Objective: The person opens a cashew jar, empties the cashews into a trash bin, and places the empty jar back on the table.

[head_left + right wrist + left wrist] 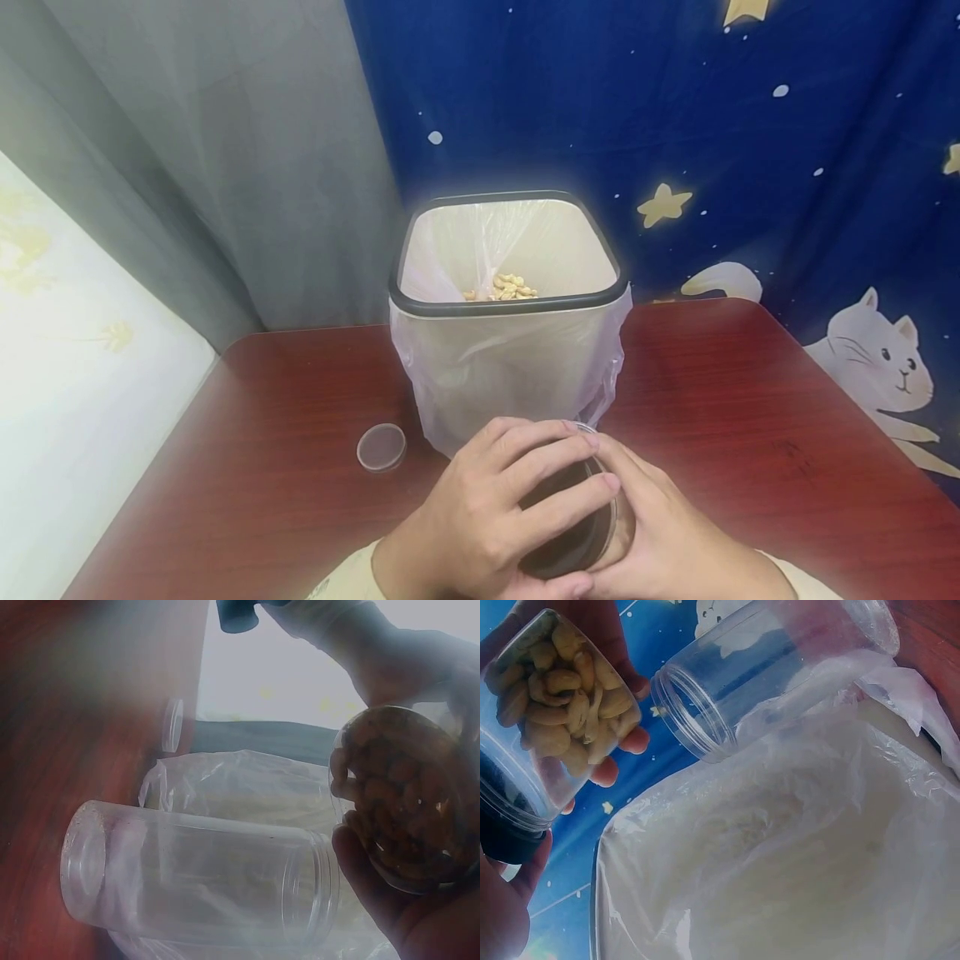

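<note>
Both hands, left [487, 508] and right [675, 542], curl around the cashew jar [573, 517] at the near counter [750, 417] edge, just before the lined bin [510, 250]; lid step in hand. Next likely calls for twisting the top off, then tipping over the bin; empty jar [195, 877] lies beside it

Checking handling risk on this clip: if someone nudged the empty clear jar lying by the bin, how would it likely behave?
The empty jar lies on its side and is round, so it would probably roll. Clear, thin-walled and with nothing inside, it likely weighs little and slides easily on the glossy table. It rests against the bin liner, which might check it.
</note>
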### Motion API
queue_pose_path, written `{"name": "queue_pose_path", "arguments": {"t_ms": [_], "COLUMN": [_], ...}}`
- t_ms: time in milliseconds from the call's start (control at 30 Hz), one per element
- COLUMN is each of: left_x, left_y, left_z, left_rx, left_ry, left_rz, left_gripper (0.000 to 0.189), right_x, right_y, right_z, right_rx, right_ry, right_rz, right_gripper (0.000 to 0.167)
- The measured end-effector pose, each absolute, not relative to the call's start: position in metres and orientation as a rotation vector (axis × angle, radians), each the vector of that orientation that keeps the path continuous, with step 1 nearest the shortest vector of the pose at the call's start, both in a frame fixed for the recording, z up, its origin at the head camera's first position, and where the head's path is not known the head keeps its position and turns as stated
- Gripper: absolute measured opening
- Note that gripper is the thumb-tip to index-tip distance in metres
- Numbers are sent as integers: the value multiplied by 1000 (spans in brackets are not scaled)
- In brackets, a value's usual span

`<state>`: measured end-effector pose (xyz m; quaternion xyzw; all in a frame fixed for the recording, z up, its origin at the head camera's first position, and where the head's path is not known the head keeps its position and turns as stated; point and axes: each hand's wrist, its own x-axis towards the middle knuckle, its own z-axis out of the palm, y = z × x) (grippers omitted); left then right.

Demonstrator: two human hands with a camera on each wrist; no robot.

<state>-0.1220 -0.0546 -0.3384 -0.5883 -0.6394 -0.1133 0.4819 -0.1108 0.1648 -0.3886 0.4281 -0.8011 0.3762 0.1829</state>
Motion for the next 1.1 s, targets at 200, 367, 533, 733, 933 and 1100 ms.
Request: {"name": "queue_pose_path", "arguments": {"t_ms": [200, 367, 533, 733, 933, 1100], "left_x": [-123, -123, -125, -127, -129, -131], "left_y": [-55, -56, -56, -58, -58, -58], "left_z": [-337, -337, -339, -342, -343, -343], "left_rx": [-1437, -1442, -1436, -1420, -1420, -1408], "left_ry": [-1552, -1536, -1520, -1520, -1506, -1486], "left_rz": [-285, -291, -304, -313, -309, -308], "left_gripper": [54, 53, 52, 53, 54, 54], "right_x": [-109, -110, -110, -110, -110, -110], "right_y": [165, 164, 163, 163, 162, 162], "right_z": [-388, -388, -388, -388, -390, -388], "right_rx": [1193, 1202, 1196, 1178, 1158, 1152], "right_ry": [-2304, -2264, -2236, -2238, -2258, -2236], "right_rz": [1056, 1050, 1051, 1031, 1038, 1041], "right_gripper": [105, 105, 108, 111, 109, 110]}}
